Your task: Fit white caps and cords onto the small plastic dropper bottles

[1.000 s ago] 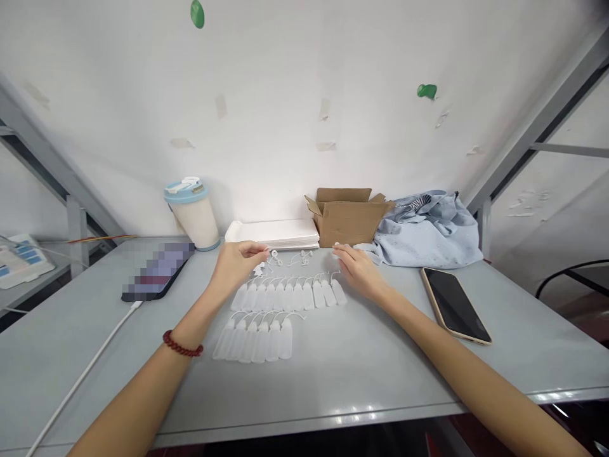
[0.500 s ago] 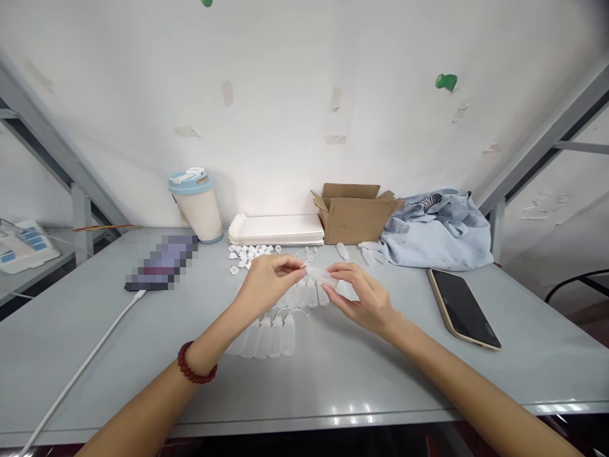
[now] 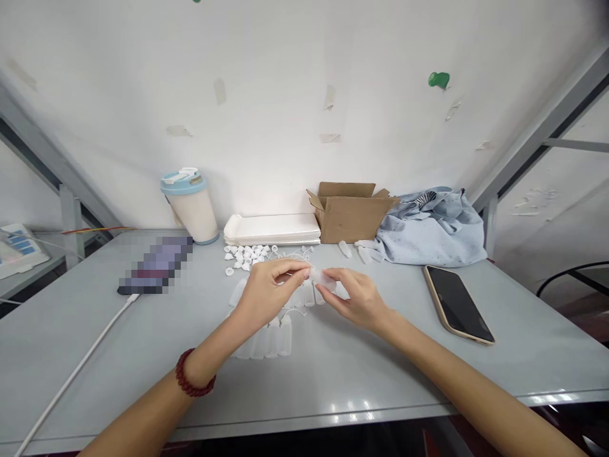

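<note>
Between my fingertips, above the middle of the table, is a small translucent plastic squeeze bottle (image 3: 322, 279). My left hand (image 3: 271, 289) pinches its neck end; whether a small part sits in that pinch is hidden by the fingers. My right hand (image 3: 359, 297) is closed on the bottle's body from the other side. Beneath my hands lie two rows of similar bottles, the near row (image 3: 271, 339) with thin white strips at some necks. Several loose white caps (image 3: 245, 255) are heaped just beyond my left hand.
Along the wall stand a tumbler (image 3: 190, 209), a stack of white trays (image 3: 273, 228), an open cardboard box (image 3: 354, 219) and a crumpled blue cloth (image 3: 432, 235). Loose bottles (image 3: 364, 254) lie by the cloth. One phone (image 3: 459, 304) rests right; a pixelated device (image 3: 157, 265) with white cable (image 3: 80, 362) lies left.
My hands have come slightly closer together, and less of the bottle shows between them. The whole view has shifted a little, so the table things appear slightly further left.
</note>
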`<state>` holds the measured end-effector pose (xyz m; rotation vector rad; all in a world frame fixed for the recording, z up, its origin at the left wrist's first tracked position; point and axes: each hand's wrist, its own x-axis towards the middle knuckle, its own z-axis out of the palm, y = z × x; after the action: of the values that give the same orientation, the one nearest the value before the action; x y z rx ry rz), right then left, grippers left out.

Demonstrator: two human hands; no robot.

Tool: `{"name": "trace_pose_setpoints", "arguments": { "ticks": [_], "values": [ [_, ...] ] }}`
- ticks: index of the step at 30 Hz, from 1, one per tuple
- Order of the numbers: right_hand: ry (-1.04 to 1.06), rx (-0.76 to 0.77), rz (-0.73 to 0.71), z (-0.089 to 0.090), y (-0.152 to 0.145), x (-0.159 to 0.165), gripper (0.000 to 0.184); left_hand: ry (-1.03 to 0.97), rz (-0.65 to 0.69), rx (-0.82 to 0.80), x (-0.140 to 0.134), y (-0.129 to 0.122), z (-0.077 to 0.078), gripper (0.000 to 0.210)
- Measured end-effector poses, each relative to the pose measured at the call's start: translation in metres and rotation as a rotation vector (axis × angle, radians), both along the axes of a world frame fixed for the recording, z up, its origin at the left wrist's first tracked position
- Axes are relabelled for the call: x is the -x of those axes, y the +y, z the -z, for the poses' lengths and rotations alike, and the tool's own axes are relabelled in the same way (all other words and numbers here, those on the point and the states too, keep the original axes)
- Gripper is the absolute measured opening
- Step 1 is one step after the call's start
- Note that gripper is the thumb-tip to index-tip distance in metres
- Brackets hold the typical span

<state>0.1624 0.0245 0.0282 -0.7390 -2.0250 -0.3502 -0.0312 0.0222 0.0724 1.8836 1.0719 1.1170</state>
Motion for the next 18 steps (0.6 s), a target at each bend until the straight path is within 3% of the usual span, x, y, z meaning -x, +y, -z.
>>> {"name": "trace_pose_setpoints", "arguments": {
  "ticks": [6,9,15,18],
  "values": [
    [-0.012,0.005,0.027,0.0036,-0.002,0.0037,0.018,-0.125,0.006,0.211,-0.0039,-0.0004,0.0003,0.015],
    [0.004,0.006,0.037,0.005,-0.0025,0.0046,0.024,-0.093,0.003,0.265,-0.0051,0.0004,-0.0019,0.016],
    [-0.055,0.053,0.029,0.0074,-0.002,0.0043,0.029,0.093,0.002,0.122,-0.0048,-0.0004,0.0013,0.027],
    [-0.052,0.068,0.004,0.008,-0.0015,0.0047,0.027,0.103,-0.039,0.073,-0.004,-0.0001,0.006,0.021]
  ]
}}
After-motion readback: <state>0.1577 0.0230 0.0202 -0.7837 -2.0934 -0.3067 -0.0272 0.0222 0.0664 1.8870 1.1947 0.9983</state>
